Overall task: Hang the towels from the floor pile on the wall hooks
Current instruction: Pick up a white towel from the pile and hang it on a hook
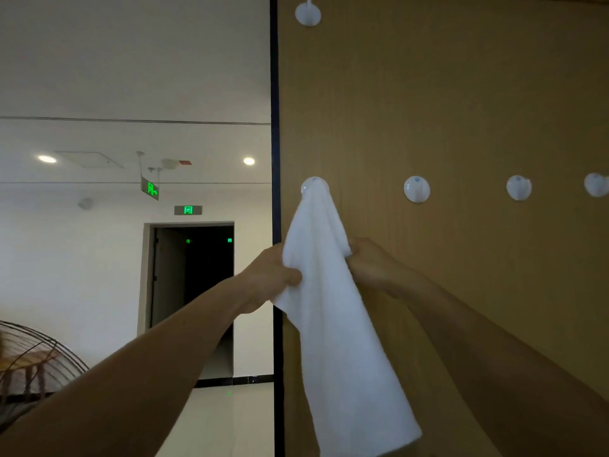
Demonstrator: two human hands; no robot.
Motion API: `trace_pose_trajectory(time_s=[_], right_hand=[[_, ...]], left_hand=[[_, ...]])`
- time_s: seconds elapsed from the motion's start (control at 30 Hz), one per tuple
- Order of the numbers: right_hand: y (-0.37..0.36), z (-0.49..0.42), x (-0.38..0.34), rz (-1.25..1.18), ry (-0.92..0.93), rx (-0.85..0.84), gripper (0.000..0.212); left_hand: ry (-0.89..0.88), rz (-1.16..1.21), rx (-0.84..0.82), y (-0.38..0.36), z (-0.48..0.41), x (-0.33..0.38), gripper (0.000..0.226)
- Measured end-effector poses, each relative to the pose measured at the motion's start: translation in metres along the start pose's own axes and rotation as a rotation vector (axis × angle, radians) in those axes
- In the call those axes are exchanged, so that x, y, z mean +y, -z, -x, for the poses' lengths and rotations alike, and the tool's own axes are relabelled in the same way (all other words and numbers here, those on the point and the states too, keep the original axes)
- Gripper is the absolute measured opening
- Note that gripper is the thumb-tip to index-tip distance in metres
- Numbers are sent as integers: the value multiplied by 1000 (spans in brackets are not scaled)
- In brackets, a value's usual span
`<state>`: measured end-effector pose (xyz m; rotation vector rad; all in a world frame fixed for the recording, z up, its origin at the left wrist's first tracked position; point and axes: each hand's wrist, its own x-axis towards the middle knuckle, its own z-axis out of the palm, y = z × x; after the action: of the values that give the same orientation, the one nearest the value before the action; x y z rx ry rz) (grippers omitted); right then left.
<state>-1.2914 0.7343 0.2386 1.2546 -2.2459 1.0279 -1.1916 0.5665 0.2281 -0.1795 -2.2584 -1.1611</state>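
The towel (333,308) drapes from the leftmost hook (314,188). Left hand (270,278) and right hand (369,265) each pinch an edge; best tug evenly, then let go gently.

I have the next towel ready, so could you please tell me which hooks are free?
Three bare hooks to the right of the white towel. Another is directly above. The leftmost hook is crowded, with both hands gripping the towel.
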Motion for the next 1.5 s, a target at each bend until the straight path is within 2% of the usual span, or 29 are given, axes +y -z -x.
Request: trace_pose_trajectory(time_s=[0.07, 0.1, 0.13, 0.2, 0.27, 0.37, 0.43, 0.5, 0.57, 0.67, 0.77, 0.87, 0.93, 1.03, 1.17, 1.27, 1.33, 1.5], right_hand=[[-8, -2, 2, 516, -5, 159, 25], [-8, -3, 1, 658, -1, 282, 35], [-6, -3, 0, 691, -1, 386, 44], [0, -2, -4, 559, 16, 539, 51], [5, -4, -7, 338, 48, 588, 50], [4, -8, -17, 68, -8, 459, 40], [-3, -9, -24, -51, -93, 356, 53], [-10, -9, -28, -31, -141, 312, 69], [-16, -8, -30, -116, -146, 279, 59], [-9, -6, -36, -445, -200, 170, 39], [6, -2, -34, -684, -167, 110, 31], [4, 1, -24, -756, -109, 63, 24], [-6, 3, -13, -754, -122, 19, 28], [-19, 6, 5, -654, -104, 84, 38], [-33, 13, 22, -232, -174, 320, 77], [-46, 21, 25, -16, -134, 406, 92], [-50, 26, 28, 83, -98, 475, 93], [-60, 45, 39, 86, -12, 506, 82]], left_hand=[[-73, -176, 46, -8, -3, -1, 26], [-122, -288, 119, -10, -5, 1, 26], [-168, -377, 210, -12, -9, 3, 35], [-215, -449, 331, -11, -14, 8, 63], [-213, -515, 354, -7, -18, 13, 68], [-198, -504, 373, -6, -22, 19, 35], [-176, -380, 360, -10, -22, 22, 19], [-178, -260, 320, -17, -20, 20, 5], [-176, -154, 290, -24, -16, 15, 7], [-154, -7, 311, -27, -10, 10, 24], [-166, 126, 389, -23, -9, 13, 21], [-163, 63, 394, -22, -10, 11, 16], [-117, 1, 387, -25, -9, 0, 13], [-114, -96, 400, -31, -7, -17, 17], [-271, -210, 437, -44, 1, -28, 49], [-330, -251, 495, -53, 11, -37, 69], [-339, -343, 527, -59, 16, -44, 73], [-388, -612, 539, -66, 27, -64, 70]])
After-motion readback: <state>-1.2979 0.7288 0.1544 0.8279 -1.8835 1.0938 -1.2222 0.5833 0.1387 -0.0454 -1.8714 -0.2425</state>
